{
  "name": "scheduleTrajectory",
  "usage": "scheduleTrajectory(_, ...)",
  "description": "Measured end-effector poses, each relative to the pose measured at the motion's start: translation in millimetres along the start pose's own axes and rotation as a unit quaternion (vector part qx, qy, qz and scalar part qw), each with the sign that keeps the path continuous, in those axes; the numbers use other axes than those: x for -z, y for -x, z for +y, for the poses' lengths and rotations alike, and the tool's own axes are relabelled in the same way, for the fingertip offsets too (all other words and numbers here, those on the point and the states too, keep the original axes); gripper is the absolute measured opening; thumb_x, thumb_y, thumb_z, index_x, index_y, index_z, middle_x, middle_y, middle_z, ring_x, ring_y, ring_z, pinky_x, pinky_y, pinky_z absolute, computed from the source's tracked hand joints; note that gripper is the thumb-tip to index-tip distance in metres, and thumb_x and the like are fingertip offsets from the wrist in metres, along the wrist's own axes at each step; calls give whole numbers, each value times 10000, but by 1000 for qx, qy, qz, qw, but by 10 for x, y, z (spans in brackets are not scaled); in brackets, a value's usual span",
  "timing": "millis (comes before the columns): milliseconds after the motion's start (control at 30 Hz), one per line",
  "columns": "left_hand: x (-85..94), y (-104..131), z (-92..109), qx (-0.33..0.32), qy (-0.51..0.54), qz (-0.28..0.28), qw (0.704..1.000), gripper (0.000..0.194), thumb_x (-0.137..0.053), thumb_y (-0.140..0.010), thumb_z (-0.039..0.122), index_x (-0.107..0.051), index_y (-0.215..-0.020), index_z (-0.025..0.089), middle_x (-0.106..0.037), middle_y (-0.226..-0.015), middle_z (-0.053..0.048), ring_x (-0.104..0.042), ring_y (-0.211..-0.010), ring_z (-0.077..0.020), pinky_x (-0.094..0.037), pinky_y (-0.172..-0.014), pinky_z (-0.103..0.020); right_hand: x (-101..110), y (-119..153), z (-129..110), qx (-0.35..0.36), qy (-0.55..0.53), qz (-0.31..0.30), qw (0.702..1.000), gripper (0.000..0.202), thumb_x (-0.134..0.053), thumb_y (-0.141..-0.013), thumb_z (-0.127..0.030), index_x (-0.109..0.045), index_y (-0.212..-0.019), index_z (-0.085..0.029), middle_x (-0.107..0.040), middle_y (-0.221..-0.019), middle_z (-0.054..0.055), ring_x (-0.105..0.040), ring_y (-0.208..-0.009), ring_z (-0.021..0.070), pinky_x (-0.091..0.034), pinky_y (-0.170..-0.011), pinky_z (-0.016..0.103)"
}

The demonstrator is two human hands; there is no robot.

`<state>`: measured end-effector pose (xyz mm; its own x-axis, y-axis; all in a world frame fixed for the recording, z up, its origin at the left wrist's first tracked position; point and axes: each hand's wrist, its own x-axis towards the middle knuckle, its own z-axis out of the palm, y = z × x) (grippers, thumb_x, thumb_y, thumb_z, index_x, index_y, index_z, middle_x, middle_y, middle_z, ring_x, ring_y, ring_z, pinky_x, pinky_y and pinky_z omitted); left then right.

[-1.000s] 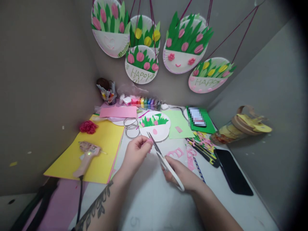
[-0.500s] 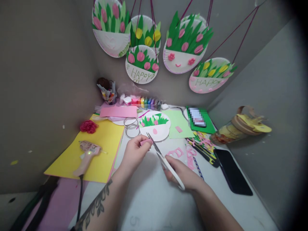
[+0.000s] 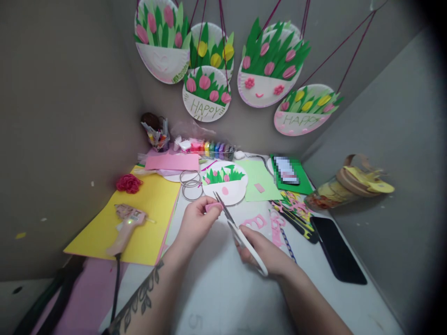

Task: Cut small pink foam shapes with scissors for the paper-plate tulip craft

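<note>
The left hand (image 3: 197,222) pinches a small pink paper piece (image 3: 211,206) above the middle of the worktop (image 3: 226,288), well in from its side edges. The right hand (image 3: 268,249) is curled around white-handled scissors (image 3: 252,249), blades narrowly parted; whether they touch the paper is unclear. The left thumb partly hides the paper.

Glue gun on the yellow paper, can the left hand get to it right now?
Probably yes: the glue gun lies on the yellow paper, left of the left hand, with nothing apparently blocking the way. That hand is pinching pink paper, though, so it might need freeing first.
</note>
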<state>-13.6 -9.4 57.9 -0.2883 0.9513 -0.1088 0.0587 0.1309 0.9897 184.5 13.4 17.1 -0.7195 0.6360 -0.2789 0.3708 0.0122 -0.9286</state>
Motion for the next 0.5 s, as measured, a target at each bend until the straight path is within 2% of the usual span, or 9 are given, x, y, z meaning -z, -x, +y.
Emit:
scheduleTrajectory(333, 1, -7, 4, -6, 32, 29, 999, 201, -620, -756, 302, -520, -643, 169, -444, -530, 63, -379, -496, -68, -310, -497, -193, 12, -4, -26, -9, 22, 9, 1000, 140, -571, -727, -237, -460, -798, -192, -486, -722, -10, -425, -639, 121, -365, -564, 232)
scheduleTrajectory(500, -14, -36, -35, -2, 86, 38, 996, 221, -652, -763, 360, -561, -741, 160, -520, -631, 42, -412, -515, -63, -340, -483, -185, 13, -11, -16, -7, 24, 14, 1000, 135, -562, -728, -245, -471, -809, -188, -484, -718, -8, -426, -634, 122, -367, -560, 231)
